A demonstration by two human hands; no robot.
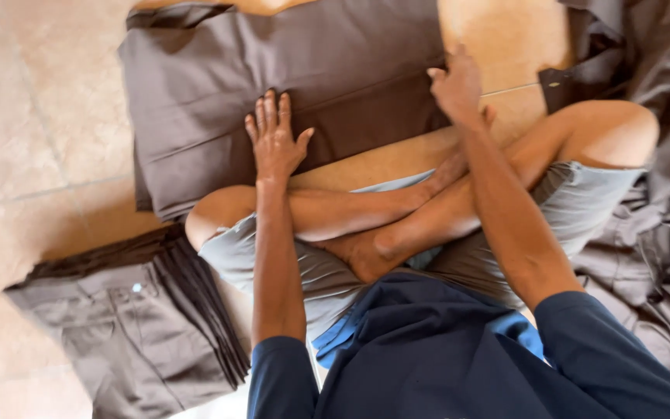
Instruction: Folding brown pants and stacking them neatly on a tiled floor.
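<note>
1. Pressing: left hand (275, 143) lies flat, fingers spread, on the folded brown trousers (288, 85) ahead of the crossed legs; right hand (457, 84), fingers curled, pinches their right edge.
2. Judged mid-fold; next fold needs a firm edge grip.
3. Tile floor (32, 116); folded stack (141, 326) left, loose pile (661, 217) right.

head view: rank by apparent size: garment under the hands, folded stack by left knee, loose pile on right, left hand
1. Brown garment under both hands
2. Loose pile, cropped, so unsure against 1
3. Folded stack
4. Left hand
</note>
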